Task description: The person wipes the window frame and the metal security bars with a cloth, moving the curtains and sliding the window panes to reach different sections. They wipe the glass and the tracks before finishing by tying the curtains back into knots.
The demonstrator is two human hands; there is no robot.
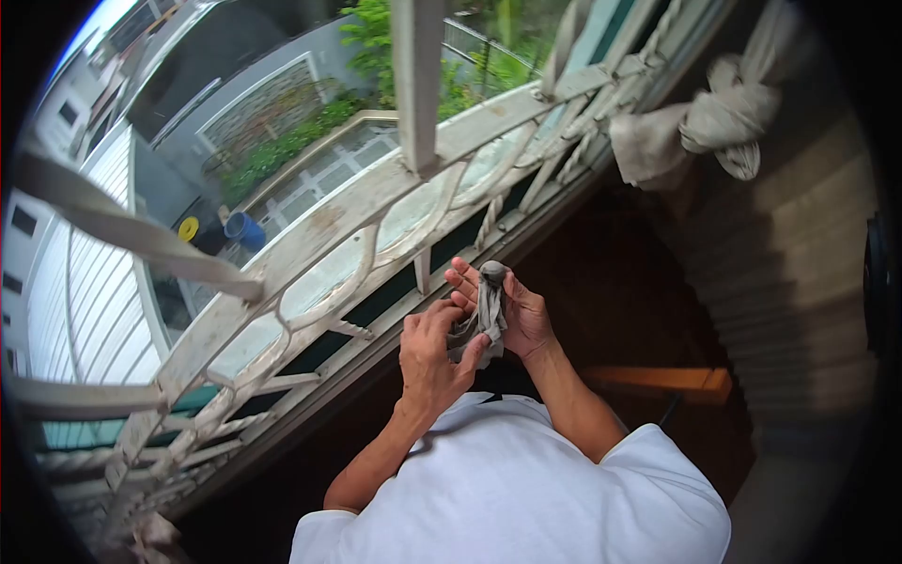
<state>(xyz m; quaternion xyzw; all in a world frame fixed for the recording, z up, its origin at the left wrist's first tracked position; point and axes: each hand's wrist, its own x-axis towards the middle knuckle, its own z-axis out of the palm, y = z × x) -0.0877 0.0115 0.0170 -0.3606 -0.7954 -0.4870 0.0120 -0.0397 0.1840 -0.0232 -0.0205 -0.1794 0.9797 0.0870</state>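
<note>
A grey cloth (489, 315), bunched up with a dark, dirty patch at its top end, is held between my two hands in front of my chest. My left hand (434, 343) grips its lower folds, thumb pressed on the fabric. My right hand (521, 315) is wrapped around the cloth's upper part from the other side, its thumb near the dark end. Just beyond my fingers runs the white metal window grille (329, 211), with stains along its flat bar. Neither hand touches the grille.
A knotted curtain (728, 117) hangs at the upper right, with more curtain (789, 282) below. An orange wooden piece (662, 381) lies low on the right. Through the window are a yard, a blue barrel (244, 230) and a metal roof (85, 282).
</note>
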